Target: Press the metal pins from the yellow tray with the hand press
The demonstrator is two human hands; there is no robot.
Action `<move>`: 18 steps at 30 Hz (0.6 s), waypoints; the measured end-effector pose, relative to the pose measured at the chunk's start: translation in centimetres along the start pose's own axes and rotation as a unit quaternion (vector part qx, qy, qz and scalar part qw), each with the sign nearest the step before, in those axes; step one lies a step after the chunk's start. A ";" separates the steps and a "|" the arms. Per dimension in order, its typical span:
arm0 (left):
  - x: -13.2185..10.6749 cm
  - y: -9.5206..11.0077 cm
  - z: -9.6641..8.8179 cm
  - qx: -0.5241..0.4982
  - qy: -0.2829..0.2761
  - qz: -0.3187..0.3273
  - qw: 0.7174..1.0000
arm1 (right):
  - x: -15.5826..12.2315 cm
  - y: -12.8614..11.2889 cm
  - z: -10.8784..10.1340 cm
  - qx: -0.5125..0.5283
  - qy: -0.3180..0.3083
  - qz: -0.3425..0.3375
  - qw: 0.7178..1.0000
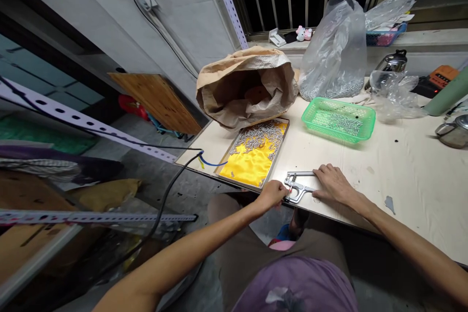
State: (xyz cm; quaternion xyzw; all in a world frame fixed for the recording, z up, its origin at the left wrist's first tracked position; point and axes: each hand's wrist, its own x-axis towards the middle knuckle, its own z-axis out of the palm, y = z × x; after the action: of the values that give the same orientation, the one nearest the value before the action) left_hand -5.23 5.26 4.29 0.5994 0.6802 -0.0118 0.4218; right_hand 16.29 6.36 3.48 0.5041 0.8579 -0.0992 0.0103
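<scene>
A silver metal squeeze tool with two handles and a spring [300, 190] lies at the front edge of the table. My right hand [334, 185] grips its handle ends, fingers on the far handle and thumb by the near one. At the tool's left end is my left hand [272, 195], fingers pinched together beside a small red part; what they hold is too small to make out. Left of the tool, a shallow tray [263, 179] lined with yellow cloth [246, 165] carries many small metal pieces [261, 135], mostly heaped at its far end.
A green plastic basket [310, 128] holds more metal pieces. Behind the tray, a brown paper sack [243, 66] gapes open. A clear plastic bag of metal pieces [334, 53] stands beside it. A black cable [170, 185] crosses the table's left edge. A metal cup [455, 134] stands far right.
</scene>
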 end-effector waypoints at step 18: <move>4.0 4.9 0.9 0.352 -0.009 0.456 0.817 | -2.9 -1.0 -0.2 0.017 0.019 0.045 0.999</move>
State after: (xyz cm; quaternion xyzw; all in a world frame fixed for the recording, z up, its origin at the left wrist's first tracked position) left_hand -0.35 9.41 3.80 0.9486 0.2743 -0.0620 0.1450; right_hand 16.89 3.41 4.23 0.5440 0.8326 -0.1040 -0.0101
